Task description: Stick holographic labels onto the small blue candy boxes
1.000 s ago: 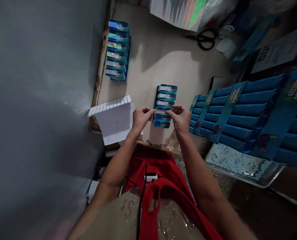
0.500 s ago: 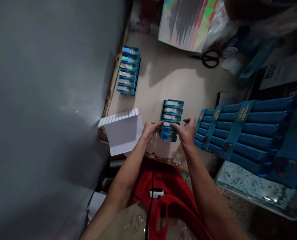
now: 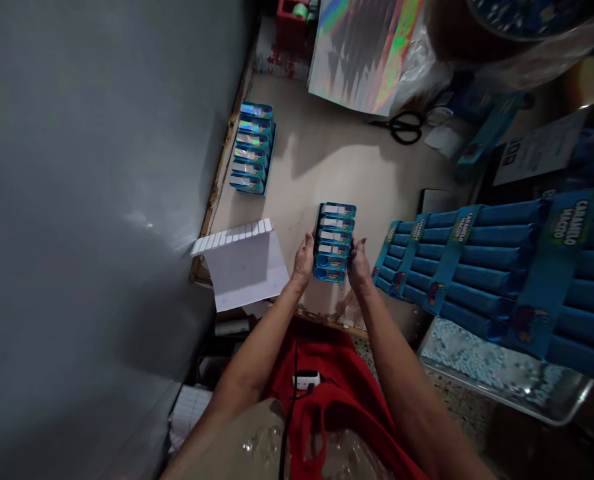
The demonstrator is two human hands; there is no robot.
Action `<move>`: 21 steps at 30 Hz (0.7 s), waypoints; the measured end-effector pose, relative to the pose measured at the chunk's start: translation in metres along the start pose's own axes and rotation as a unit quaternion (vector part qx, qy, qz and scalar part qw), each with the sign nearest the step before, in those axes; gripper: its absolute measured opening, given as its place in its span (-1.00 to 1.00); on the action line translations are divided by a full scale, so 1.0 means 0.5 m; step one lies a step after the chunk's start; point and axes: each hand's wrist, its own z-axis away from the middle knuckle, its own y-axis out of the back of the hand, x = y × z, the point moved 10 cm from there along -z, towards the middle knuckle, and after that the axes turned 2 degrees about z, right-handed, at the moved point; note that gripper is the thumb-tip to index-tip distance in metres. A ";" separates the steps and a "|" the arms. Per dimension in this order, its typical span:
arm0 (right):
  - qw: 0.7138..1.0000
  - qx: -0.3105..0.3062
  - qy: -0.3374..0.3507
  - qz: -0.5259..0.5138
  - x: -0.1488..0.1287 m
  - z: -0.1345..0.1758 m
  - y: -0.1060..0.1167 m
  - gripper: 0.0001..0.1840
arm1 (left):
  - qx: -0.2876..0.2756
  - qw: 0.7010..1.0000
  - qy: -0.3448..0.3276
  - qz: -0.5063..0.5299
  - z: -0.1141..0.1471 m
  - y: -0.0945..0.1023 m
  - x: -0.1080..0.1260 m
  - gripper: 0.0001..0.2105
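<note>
A blue cardboard pack point(image 3: 335, 243) with several stacked sections lies on the table before me. White strips, like labels, cross its upper sections, while its two nearest sections show blue round ends. My left hand point(image 3: 304, 260) is closed against the pack's left side, thumb up. On the opposite side my right hand point(image 3: 359, 265) grips it, with the fingers partly hidden behind its edge. Left of my left hand is a white sheet point(image 3: 244, 270) with a row of white strips along its bent top edge. A similar blue pack point(image 3: 251, 148) with shiny strips sits farther back.
At right, large blue packs marked "Caramelo Macizo" point(image 3: 469, 260) lie in a row above a clear tray point(image 3: 501, 373) of pale blue bits. Black scissors point(image 3: 405, 128) and holographic sheets point(image 3: 359, 57) lie at the back. A grey wall point(image 3: 101, 200) borders the left.
My fingers have left the white strip on the pack's front and moved apart to its two sides. The view has shifted slightly.
</note>
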 end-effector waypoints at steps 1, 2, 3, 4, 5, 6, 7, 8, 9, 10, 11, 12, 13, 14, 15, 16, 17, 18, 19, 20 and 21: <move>0.999 0.036 -0.004 0.024 0.002 0.005 0.025 0.01 | 0.008 1.000 -0.002 -0.008 0.011 0.023 0.006 -0.23; 0.996 0.074 -0.006 0.047 0.002 0.014 0.053 0.03 | 0.019 0.999 -0.020 -0.028 0.026 0.053 0.023 -0.27; 0.992 0.110 0.001 0.067 -0.004 0.026 0.079 0.04 | 0.035 0.996 -0.053 -0.061 0.044 0.091 0.052 -0.34; 0.987 0.137 0.019 0.087 -0.016 0.042 0.100 0.03 | 0.061 0.987 -0.099 -0.108 0.066 0.137 0.092 -0.43; 0.981 0.153 0.047 0.109 -0.032 0.061 0.113 -0.01 | 0.100 0.970 -0.150 -0.165 0.091 0.190 0.140 -0.53; 0.975 0.157 0.079 0.134 -0.050 0.082 0.117 -0.09 | 0.149 0.943 -0.195 -0.227 0.116 0.246 0.189 -0.63; 0.969 0.149 0.109 0.163 -0.066 0.105 0.112 -0.18 | 0.209 0.908 -0.224 -0.286 0.138 0.307 0.236 -0.71; 0.962 0.134 0.133 0.197 -0.079 0.128 0.099 -0.27 | 0.266 0.870 -0.234 -0.341 0.153 0.366 0.275 -0.77; 0.953 0.114 0.152 0.235 -0.088 0.150 0.081 -0.34 | 0.299 0.838 -0.230 -0.394 0.155 0.414 0.303 -0.80; 0.943 0.095 0.166 0.272 -0.092 0.170 0.060 -0.40 | 0.296 0.816 -0.218 -0.447 0.141 0.448 0.319 -0.75; 0.929 0.080 0.184 0.310 -0.096 0.190 0.038 -0.44 | 0.263 0.800 -0.207 -0.497 0.116 0.466 0.323 -0.64; 0.911 0.074 0.206 0.350 -0.100 0.208 0.016 -0.46 | 0.218 0.787 -0.195 -0.543 0.087 0.474 0.315 -0.51; 0.887 0.077 0.232 0.392 -0.105 0.225 -0.004 -0.48 | 0.166 0.775 -0.184 -0.582 0.060 0.473 0.298 -0.42; 0.861 0.084 0.255 0.431 -0.108 0.238 -0.023 -0.49 | 0.120 0.761 -0.174 -0.613 0.038 0.467 0.277 -0.42; 0.838 0.088 0.270 0.465 -0.108 0.247 -0.040 -0.50 | 0.090 0.749 -0.166 -0.635 0.023 0.462 0.256 -0.48; 0.821 0.088 0.274 0.492 -0.103 0.251 -0.055 -0.51 | 0.078 0.740 -0.160 -0.649 0.014 0.460 0.237 -0.54; 0.814 0.086 0.268 0.508 -0.097 0.251 -0.064 -0.52 | 0.079 0.737 -0.157 -0.653 0.012 0.461 0.223 -0.57; 0.817 0.085 0.256 0.509 -0.092 0.247 -0.068 -0.54 | 0.098 0.739 -0.157 -0.648 0.016 0.468 0.214 -0.57; 0.828 0.084 0.244 0.497 -0.090 0.241 -0.069 -0.55 | 0.117 0.746 -0.162 -0.635 0.025 0.477 0.207 -0.56; 0.842 0.087 0.235 0.477 -0.092 0.236 -0.067 -0.55 | 0.135 0.755 -0.174 -0.617 0.039 0.487 0.203 -0.56; 0.855 0.096 0.232 0.454 -0.102 0.231 -0.063 -0.54 | 0.149 0.767 -0.195 -0.594 0.057 0.495 0.203 -0.57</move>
